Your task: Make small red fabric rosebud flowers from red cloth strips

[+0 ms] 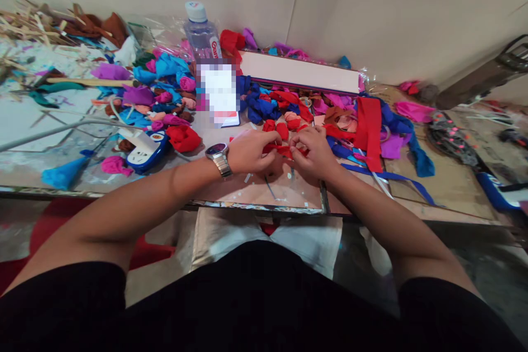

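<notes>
Between my two hands a narrow red strip [284,150], apparently cloth or crepe paper, is stretched above the front of the table. My left hand [254,151], with a metal watch on its wrist, pinches the strip's left part. The fingers of my right hand [312,152] are closed on its right part. Just beyond the hands lie small red rolled pieces [282,131] and a pale pink one [292,120]. A wide red strip [369,135] hangs over the pile to the right of my right hand.
A water bottle [201,38] and a lit phone [220,91] stand behind my left hand. A power strip [149,150] with a cable lies left. A long pale box [299,70] rests on coloured scraps. A dark bottle [480,77] leans at right.
</notes>
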`<action>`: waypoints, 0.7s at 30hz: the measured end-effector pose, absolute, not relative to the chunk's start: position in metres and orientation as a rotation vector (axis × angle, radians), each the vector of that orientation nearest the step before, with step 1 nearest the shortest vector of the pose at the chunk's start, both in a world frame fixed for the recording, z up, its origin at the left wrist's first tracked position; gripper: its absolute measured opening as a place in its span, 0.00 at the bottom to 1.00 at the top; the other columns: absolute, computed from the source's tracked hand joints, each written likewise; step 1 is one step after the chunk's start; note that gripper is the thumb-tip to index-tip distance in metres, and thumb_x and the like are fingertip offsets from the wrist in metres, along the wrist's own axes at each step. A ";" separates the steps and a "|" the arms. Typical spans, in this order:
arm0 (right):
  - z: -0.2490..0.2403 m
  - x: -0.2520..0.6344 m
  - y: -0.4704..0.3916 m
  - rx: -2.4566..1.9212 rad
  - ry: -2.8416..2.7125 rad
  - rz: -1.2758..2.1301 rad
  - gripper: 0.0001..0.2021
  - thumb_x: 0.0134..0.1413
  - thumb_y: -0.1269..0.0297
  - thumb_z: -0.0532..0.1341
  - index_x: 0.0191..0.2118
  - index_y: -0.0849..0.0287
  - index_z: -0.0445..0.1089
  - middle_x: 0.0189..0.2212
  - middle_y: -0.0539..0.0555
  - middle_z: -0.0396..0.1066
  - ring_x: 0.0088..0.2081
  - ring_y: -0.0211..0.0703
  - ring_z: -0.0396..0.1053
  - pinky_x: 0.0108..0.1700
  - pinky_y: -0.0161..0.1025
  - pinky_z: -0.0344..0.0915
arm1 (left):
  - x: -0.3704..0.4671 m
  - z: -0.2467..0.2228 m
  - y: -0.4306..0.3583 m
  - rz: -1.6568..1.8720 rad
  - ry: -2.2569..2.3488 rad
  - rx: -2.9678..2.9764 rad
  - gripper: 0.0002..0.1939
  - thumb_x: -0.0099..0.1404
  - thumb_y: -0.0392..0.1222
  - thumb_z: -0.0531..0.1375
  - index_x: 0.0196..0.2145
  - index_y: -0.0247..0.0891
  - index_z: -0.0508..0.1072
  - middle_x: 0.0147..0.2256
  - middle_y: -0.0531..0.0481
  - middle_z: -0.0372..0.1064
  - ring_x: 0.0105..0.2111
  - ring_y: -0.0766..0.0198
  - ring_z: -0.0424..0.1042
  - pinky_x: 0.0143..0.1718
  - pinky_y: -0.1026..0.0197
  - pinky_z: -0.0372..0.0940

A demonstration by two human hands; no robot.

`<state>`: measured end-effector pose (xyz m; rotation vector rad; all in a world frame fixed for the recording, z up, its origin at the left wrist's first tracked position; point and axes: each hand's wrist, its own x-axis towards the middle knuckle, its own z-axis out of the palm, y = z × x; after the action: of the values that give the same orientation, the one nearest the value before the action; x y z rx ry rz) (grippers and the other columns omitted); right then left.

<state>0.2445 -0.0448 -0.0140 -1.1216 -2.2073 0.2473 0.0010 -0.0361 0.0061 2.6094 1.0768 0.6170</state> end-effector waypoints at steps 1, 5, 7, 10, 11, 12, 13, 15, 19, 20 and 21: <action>-0.015 0.245 -0.045 -1.111 -2.222 0.254 0.02 0.60 0.64 0.61 0.36 0.52 0.70 0.34 0.52 0.79 0.44 0.52 0.72 0.62 0.57 0.53 | 0.001 0.006 -0.037 0.641 1.050 2.597 0.16 0.66 0.45 0.57 0.47 0.40 0.79 0.38 0.45 0.82 0.35 0.55 0.78 0.36 0.55 0.63; -0.017 0.245 -0.045 -1.078 -2.252 0.258 0.02 0.63 0.64 0.61 0.38 0.52 0.71 0.35 0.51 0.79 0.44 0.51 0.73 0.63 0.57 0.53 | 0.001 0.004 -0.037 0.700 1.036 2.570 0.10 0.65 0.42 0.57 0.42 0.41 0.76 0.35 0.48 0.79 0.33 0.56 0.76 0.35 0.56 0.61; -0.016 0.246 -0.045 -1.078 -2.246 0.256 0.02 0.63 0.64 0.61 0.37 0.52 0.70 0.35 0.51 0.78 0.44 0.51 0.73 0.63 0.56 0.53 | 0.001 0.002 -0.036 0.739 1.049 2.568 0.09 0.65 0.41 0.58 0.41 0.41 0.75 0.35 0.47 0.79 0.34 0.56 0.76 0.35 0.56 0.61; -0.015 0.245 -0.044 -1.089 -2.238 0.266 0.03 0.63 0.63 0.61 0.36 0.52 0.70 0.35 0.51 0.78 0.44 0.51 0.73 0.62 0.56 0.53 | 0.001 0.001 -0.034 0.787 1.066 2.566 0.07 0.63 0.40 0.59 0.40 0.41 0.73 0.37 0.47 0.79 0.37 0.55 0.76 0.36 0.55 0.62; -0.014 0.245 -0.045 -1.091 -2.235 0.265 0.03 0.63 0.63 0.61 0.36 0.52 0.70 0.35 0.51 0.79 0.44 0.51 0.73 0.62 0.56 0.53 | 0.000 0.002 -0.034 0.796 1.067 2.564 0.06 0.63 0.40 0.59 0.39 0.41 0.73 0.37 0.47 0.78 0.37 0.55 0.76 0.37 0.55 0.62; -0.014 0.245 -0.045 -1.091 -2.229 0.262 0.03 0.63 0.63 0.61 0.36 0.52 0.70 0.35 0.51 0.79 0.43 0.51 0.73 0.62 0.56 0.53 | 0.001 0.002 -0.033 0.803 1.067 2.564 0.06 0.63 0.39 0.59 0.39 0.41 0.73 0.37 0.47 0.78 0.38 0.55 0.76 0.38 0.55 0.62; -0.014 0.245 -0.045 -1.089 -2.221 0.259 0.03 0.63 0.63 0.61 0.36 0.52 0.70 0.35 0.51 0.79 0.43 0.50 0.73 0.62 0.56 0.53 | 0.001 0.002 -0.033 0.807 1.070 2.565 0.06 0.62 0.39 0.59 0.38 0.41 0.73 0.38 0.47 0.78 0.38 0.54 0.76 0.38 0.55 0.62; -0.015 0.245 -0.045 -1.086 -2.203 0.251 0.02 0.62 0.63 0.61 0.36 0.53 0.70 0.35 0.51 0.78 0.43 0.50 0.74 0.61 0.55 0.53 | 0.001 0.003 -0.032 0.817 1.090 2.575 0.05 0.62 0.38 0.59 0.37 0.41 0.72 0.38 0.46 0.78 0.38 0.54 0.75 0.38 0.54 0.62; -0.016 0.245 -0.044 -1.097 -2.179 0.244 0.03 0.62 0.63 0.61 0.36 0.53 0.70 0.36 0.52 0.79 0.44 0.50 0.74 0.60 0.55 0.53 | 0.000 0.004 -0.031 0.844 1.140 2.584 0.03 0.60 0.38 0.59 0.35 0.40 0.71 0.35 0.46 0.76 0.34 0.56 0.73 0.35 0.54 0.61; -0.016 0.245 -0.044 -1.097 -2.180 0.246 0.03 0.62 0.63 0.61 0.36 0.53 0.70 0.36 0.52 0.79 0.44 0.50 0.73 0.60 0.55 0.53 | 0.000 0.005 -0.032 0.854 1.142 2.584 0.04 0.60 0.38 0.59 0.35 0.40 0.71 0.34 0.45 0.76 0.34 0.56 0.72 0.35 0.54 0.61; -0.016 0.246 -0.044 -1.093 -2.187 0.252 0.03 0.62 0.63 0.61 0.36 0.53 0.70 0.36 0.52 0.79 0.43 0.50 0.73 0.60 0.55 0.53 | -0.001 0.005 -0.032 0.861 1.130 2.582 0.05 0.60 0.39 0.59 0.36 0.39 0.72 0.35 0.45 0.77 0.34 0.56 0.73 0.35 0.54 0.61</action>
<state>0.2457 -0.0439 -0.0162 -1.0931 -2.1872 0.2521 -0.0006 -0.0320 0.0051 2.5818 1.1296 0.8606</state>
